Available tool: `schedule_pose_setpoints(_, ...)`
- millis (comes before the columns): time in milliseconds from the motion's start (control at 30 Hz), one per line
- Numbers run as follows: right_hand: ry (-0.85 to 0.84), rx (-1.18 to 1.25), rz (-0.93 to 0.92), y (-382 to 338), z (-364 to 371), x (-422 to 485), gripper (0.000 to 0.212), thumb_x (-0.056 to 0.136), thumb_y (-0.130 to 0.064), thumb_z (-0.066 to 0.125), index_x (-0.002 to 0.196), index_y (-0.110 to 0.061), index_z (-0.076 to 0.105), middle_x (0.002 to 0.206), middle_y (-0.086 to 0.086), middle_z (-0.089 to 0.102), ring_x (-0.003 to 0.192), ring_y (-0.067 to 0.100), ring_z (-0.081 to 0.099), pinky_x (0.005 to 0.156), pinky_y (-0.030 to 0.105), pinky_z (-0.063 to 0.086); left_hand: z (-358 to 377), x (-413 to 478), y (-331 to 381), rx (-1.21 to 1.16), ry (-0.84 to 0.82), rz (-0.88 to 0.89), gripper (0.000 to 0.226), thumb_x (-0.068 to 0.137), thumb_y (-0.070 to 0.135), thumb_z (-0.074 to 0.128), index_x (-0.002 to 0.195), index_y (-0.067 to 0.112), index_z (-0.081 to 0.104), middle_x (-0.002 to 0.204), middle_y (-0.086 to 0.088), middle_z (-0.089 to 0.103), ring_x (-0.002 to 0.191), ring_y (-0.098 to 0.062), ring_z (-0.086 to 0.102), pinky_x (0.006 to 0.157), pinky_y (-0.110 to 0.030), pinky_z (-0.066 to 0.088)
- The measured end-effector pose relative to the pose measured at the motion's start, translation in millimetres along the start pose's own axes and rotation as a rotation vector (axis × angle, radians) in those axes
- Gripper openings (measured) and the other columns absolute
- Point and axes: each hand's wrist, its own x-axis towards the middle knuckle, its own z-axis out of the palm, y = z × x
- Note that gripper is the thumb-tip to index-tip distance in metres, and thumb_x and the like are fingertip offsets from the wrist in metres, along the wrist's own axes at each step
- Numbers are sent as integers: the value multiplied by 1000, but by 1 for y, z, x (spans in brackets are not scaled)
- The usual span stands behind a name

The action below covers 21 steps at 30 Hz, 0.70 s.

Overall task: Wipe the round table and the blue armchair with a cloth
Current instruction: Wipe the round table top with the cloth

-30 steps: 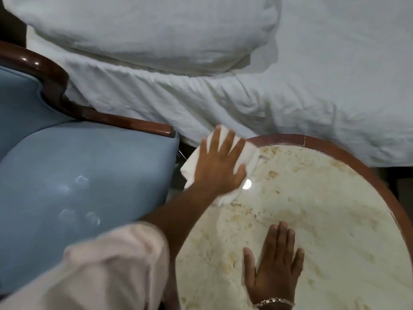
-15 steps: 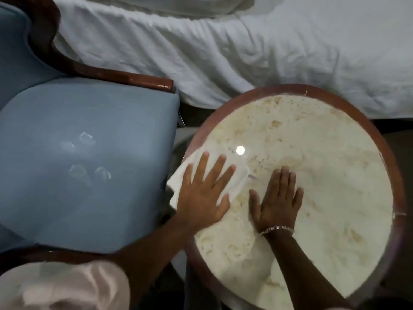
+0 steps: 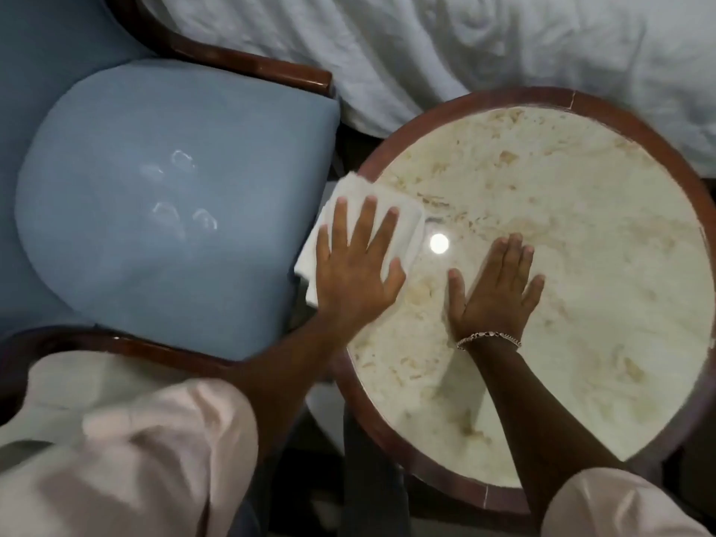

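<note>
The round table [image 3: 604, 110] has a cream marble top inside a dark wood rim and fills the right half of the view. A folded white cloth [image 3: 403, 219] lies over the table's left edge, partly hanging past the rim. My left hand [image 3: 354, 269] presses flat on the cloth with fingers spread. Flat on the bare marble just to its right lies my right hand [image 3: 494, 288], a bracelet on its wrist, holding nothing. The blue armchair [image 3: 155, 195], with a wooden frame, stands to the left of the table.
A bed with rumpled white sheets [image 3: 465, 44] runs along the far side, close behind table and chair. A bright light reflection [image 3: 439, 243] shows on the marble between my hands. A narrow dark gap separates chair and table.
My left hand slid the cloth from the table's far left rim toward me along the left edge. My right hand stayed flat on the marble. The view tilted down over the whole table.
</note>
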Motion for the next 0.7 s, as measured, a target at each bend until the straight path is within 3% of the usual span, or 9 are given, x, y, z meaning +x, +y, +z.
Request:
schedule_pose_setpoints(67, -21, 26, -13, 1, -2, -1, 82, 96, -60, 26, 158, -9, 5, 168, 12, 5, 156, 30, 0, 123, 59, 5, 5, -71, 21, 4, -32, -141, 66, 97, 47, 40, 159, 27, 30, 169, -7, 26, 157, -40, 16, 119, -61, 28)
schedule_pose_setpoints(200, -141, 117, -44, 6, -23, -14, 74, 99, -46, 39, 158, -10, 12, 169, 10, 7, 156, 29, 3, 124, 56, 10, -3, -158, 73, -97, -161, -246, 68, 97, 49, 43, 159, 27, 30, 170, -6, 24, 157, -39, 15, 121, -63, 24)
schedule_pose_setpoints(333, -76, 425, -108, -10, -55, -73, 51, 96, -13, 57, 144, 0, 45, 154, 21, 43, 144, 36, 39, 114, 56, 38, -33, -147, 70, -415, -117, -302, 57, 97, 26, 48, 153, 14, 44, 164, -8, 38, 155, -37, 23, 122, -59, 27)
schedule_pose_setpoints(400, -16, 421, -167, -35, -58, -115, 46, 92, -15, 59, 136, -1, 56, 146, 22, 53, 136, 38, 50, 106, 57, 46, -53, -142, 52, -640, -31, -413, 50, 94, 14, 49, 142, 6, 56, 151, -13, 54, 146, -35, 42, 117, -56, 37)
schedule_pose_setpoints(467, -118, 379, -167, -75, -51, -140, 56, 93, -36, 48, 144, -14, 50, 155, 19, 41, 143, 39, 40, 110, 61, 39, -70, -136, 27, -743, 31, -563, 45, 93, 12, 48, 136, 5, 62, 141, -13, 63, 134, -25, 55, 114, -37, 42)
schedule_pose_setpoints(533, -256, 248, -140, -112, -35, -150, 68, 91, -59, 28, 155, -35, 23, 166, 14, 17, 151, 46, 15, 114, 71, 21, -79, -132, 1, -719, 31, -591, 46, 94, 13, 47, 138, 7, 60, 140, -10, 64, 129, -15, 55, 108, -7, 35)
schedule_pose_setpoints(567, -307, 161, -157, -122, -25, -151, 72, 89, -65, 23, 155, -41, 10, 168, 12, 8, 151, 49, 6, 113, 74, 14, -81, -131, -12, -688, 8, -565, 49, 94, 14, 47, 141, 7, 57, 143, -10, 62, 130, -14, 52, 107, -3, 31)
schedule_pose_setpoints(633, -342, 18, -265, -118, -9, -155, 79, 85, -65, 33, 155, -44, 3, 169, 10, 5, 150, 52, 3, 112, 77, 13, -79, -131, -31, -628, -68, -507, 53, 93, 16, 47, 144, 6, 53, 150, -12, 56, 139, -21, 48, 117, -17, 31)
schedule_pose_setpoints(700, -322, -84, -432, -91, -6, -164, 87, 80, -54, 50, 156, -41, 8, 168, 10, 10, 150, 52, 10, 109, 74, 21, -77, -136, -41, -597, -157, -465, 55, 92, 15, 49, 146, 4, 50, 154, -16, 50, 148, -30, 41, 122, -34, 27)
